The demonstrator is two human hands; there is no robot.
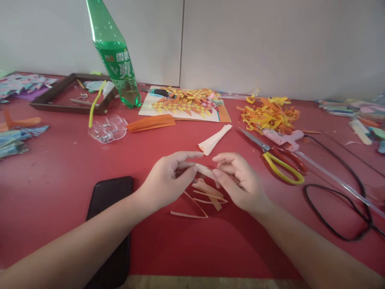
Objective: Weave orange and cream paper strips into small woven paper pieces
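Between my two hands a pale peach paper strip point(205, 171) is held a little above the red table. My left hand point(168, 176) pinches its left end between thumb and fingers. The thumb and fingers of my right hand point(237, 180) close on the other end. Below them lie several loose peach paper strips point(210, 194), some of them bent. Just beyond the fingertips rests a bundle of pale peach paper strips point(215, 139). Scissors point(275, 158) with red and yellow handles lie open to the right of my right hand.
A black phone point(110, 224) lies under my left forearm. Behind stand a tilted-looking green bottle point(117, 60) and a dark frame point(54, 105). Orange strips point(152, 122), a clear bead tray point(108, 129), yellow-orange scraps point(269, 114) and a pink glue gun point(284, 138) with a looping black cord surround the work area.
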